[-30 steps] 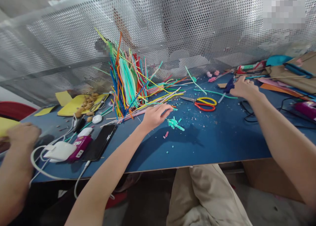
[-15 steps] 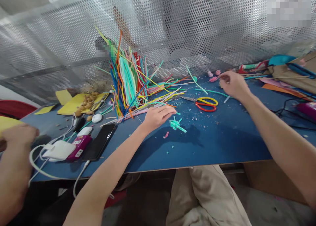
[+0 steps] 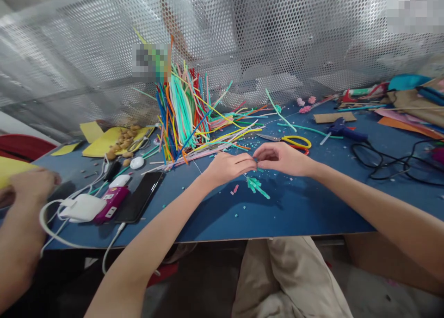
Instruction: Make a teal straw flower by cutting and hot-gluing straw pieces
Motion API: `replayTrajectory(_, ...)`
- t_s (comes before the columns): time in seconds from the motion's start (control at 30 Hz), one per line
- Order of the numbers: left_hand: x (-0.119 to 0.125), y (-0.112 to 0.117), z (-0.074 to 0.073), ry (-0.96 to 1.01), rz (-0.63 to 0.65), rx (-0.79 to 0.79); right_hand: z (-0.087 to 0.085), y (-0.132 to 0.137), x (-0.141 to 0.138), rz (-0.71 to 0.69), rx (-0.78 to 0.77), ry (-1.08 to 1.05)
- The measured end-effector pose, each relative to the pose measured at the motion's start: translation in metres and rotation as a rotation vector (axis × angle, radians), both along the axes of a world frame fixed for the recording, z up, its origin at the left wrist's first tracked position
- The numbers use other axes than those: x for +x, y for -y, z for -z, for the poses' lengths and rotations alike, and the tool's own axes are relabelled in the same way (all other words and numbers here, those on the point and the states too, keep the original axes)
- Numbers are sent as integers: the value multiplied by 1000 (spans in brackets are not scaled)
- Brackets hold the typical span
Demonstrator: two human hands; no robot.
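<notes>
My left hand is closed in a pinch above the blue table, its fingertips hidden in part. Just below them hangs a cluster of short teal pipe cleaner pieces, which appears to be held by this hand. My right hand meets it from the right, thumb and fingers pinched together at the left fingertips. What lies between the right fingers is too small and covered to make out. Behind my right hand lie scissors with yellow and red handles, partly covered. A small pink piece rests near the cluster.
A big bundle of coloured pipe cleaners stands against the perforated metal panel. A blue glue gun with a black cord lies at right. Leftward are a phone, a white charger and another person's hand.
My right hand has come from the back right to my left fingertips, uncovering the glue gun. The teal cluster has shifted slightly right and toward me with my left hand.
</notes>
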State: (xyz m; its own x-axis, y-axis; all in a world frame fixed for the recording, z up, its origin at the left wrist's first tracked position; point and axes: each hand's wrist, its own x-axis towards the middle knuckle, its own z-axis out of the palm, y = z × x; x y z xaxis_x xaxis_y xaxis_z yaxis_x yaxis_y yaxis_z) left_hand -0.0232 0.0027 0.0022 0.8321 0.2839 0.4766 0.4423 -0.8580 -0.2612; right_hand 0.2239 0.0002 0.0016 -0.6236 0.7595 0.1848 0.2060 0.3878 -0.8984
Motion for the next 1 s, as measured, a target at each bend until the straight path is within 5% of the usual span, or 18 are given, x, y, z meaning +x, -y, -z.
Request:
replayTrajectory(0.4, 3, -1, 3, 34, 0, -49, -2, -1, -2, 29, -29, 98)
replayTrajectory(0.73, -11, -12, 6, -75, -137, -314, -2, -32, 34, 384, 113, -128)
replayTrajectory(1.0, -16, -24, 15, 44, -163, -170, -3, -19, 32, 526, 519, -102)
